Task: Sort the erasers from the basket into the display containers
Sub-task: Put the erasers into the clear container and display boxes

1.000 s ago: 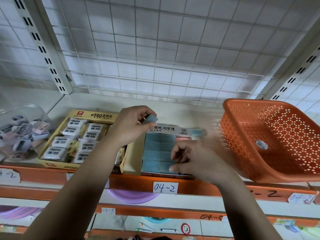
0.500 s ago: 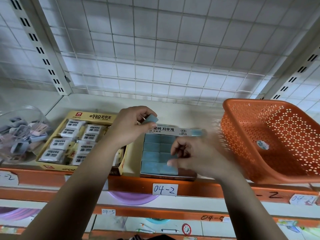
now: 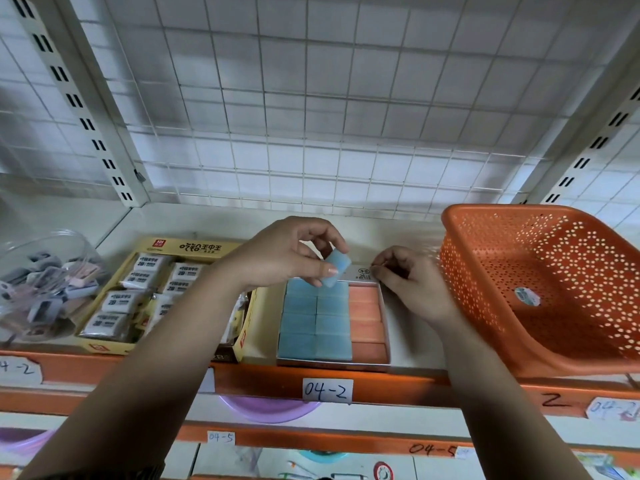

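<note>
My left hand (image 3: 287, 252) pinches a pale blue eraser (image 3: 335, 268) just above the back of the grey display box (image 3: 385, 365). The box holds two columns of blue erasers (image 3: 315, 323) and one column of orange erasers (image 3: 367, 320). My right hand (image 3: 414, 285) is at the box's back right corner with its fingers curled against the printed flap; nothing shows between them. The orange basket (image 3: 485, 306) stands tilted at the right, with one small round white item (image 3: 527, 296) on its floor.
A yellow box (image 3: 194, 247) of white wrapped erasers sits left of the display box. A clear jar (image 3: 52, 271) of small grey and pink items stands at the far left. The shelf's orange front edge carries a label reading 04-2 (image 3: 327, 390). A wire grid backs the shelf.
My right hand left the front of the blue erasers and moved back and right to the box's rear corner. My left hand brought the blue eraser lower, over the box's back row.
</note>
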Available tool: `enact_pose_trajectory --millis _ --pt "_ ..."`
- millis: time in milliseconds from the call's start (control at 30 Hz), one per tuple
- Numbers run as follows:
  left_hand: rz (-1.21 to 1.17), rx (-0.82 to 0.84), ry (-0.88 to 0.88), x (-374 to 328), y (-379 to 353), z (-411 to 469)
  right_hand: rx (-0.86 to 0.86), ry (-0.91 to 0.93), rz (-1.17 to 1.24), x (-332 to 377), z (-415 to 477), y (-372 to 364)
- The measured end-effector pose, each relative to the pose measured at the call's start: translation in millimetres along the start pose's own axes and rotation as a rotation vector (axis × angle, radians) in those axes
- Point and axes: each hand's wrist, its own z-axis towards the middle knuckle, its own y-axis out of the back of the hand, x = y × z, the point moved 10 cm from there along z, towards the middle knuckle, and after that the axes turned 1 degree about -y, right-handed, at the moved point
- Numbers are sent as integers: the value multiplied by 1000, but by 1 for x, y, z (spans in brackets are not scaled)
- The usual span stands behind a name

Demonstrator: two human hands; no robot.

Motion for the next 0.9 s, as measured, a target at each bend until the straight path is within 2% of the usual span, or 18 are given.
enact_pose_trajectory --millis 200,333,633,900 --pt "24 12 -32 -9 -16 15 -45 50 -58 -1 -3 7" --pt "209 7 -80 -13 -29 22 -74 78 -118 1 -4 10" --pt "370 -122 -3 6 -34 32 -137 94 -163 -3 -5 18" --pt "534 -166 -43 5 -38 32 -158 99 -177 -4 -5 19"
